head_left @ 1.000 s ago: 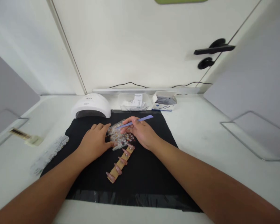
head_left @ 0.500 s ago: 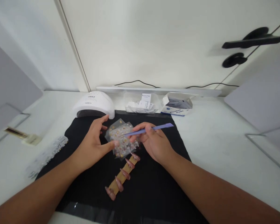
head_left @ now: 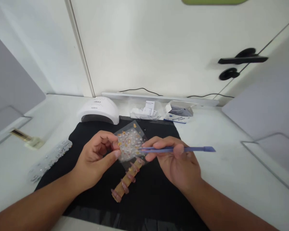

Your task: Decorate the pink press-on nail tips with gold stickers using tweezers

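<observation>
Between thumb and fingers, my left hand [head_left: 96, 158] pinches the left edge of a clear sheet [head_left: 130, 144] dotted with white and gold bits. My right hand [head_left: 178, 160] grips purple tweezers [head_left: 168, 149], whose tips point left over the sheet. Another clear sheet with gold bits [head_left: 137, 128] shows behind the first. Just below them, a tan stick [head_left: 120, 191] bearing several pinkish pointed nail tips [head_left: 124, 186] lies diagonally on the black mat [head_left: 159, 199]. The sheet's lower part overlaps the stick's upper end in view.
A white nail lamp [head_left: 98, 109] stands at the mat's back left. Behind the mat are a clear tray of white packets [head_left: 146, 110] and an open box of alcohol pads [head_left: 179, 112]. At left lie clear decorated strips [head_left: 50, 160] and a gold-and-cream item [head_left: 26, 138].
My left hand has closed on the sheet's edge and pulled it nearer, apart from the other sheet. My right hand has moved right and nearer, with the tweezers now almost level.
</observation>
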Tool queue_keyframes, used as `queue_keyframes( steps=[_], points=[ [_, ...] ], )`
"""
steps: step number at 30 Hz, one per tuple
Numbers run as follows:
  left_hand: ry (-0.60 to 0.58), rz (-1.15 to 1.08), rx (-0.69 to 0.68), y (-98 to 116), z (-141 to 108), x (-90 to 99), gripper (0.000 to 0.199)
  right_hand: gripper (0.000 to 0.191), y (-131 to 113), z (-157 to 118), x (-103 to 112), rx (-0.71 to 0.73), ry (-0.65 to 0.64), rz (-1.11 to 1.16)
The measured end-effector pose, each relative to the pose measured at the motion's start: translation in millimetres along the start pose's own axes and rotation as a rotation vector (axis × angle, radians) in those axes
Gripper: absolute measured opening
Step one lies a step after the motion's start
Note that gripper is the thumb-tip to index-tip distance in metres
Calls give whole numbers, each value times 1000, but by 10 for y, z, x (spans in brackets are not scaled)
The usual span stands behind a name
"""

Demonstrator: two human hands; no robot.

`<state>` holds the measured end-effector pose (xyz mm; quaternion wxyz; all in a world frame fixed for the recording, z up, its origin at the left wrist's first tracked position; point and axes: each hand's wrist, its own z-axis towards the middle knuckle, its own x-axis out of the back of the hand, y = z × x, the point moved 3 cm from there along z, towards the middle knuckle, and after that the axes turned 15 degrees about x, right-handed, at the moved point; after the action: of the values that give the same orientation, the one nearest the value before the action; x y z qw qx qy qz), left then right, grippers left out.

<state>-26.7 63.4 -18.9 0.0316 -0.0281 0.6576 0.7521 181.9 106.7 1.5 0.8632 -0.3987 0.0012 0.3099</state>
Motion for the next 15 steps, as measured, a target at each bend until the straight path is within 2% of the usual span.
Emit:
queue_keyframes(
  steps=[6,12,15],
  points=[
    [-57,-33,-11,53,-110,-49,30,38,-256,-207,-159,63,-35,-37],
    [-131,-20,-3,87,-166,-119,27,39,-272,-297,-248,136,-117,-65],
    [-169,-6,20,93,-194,-149,24,39,-260,-312,-239,160,-114,-111]
  ],
)
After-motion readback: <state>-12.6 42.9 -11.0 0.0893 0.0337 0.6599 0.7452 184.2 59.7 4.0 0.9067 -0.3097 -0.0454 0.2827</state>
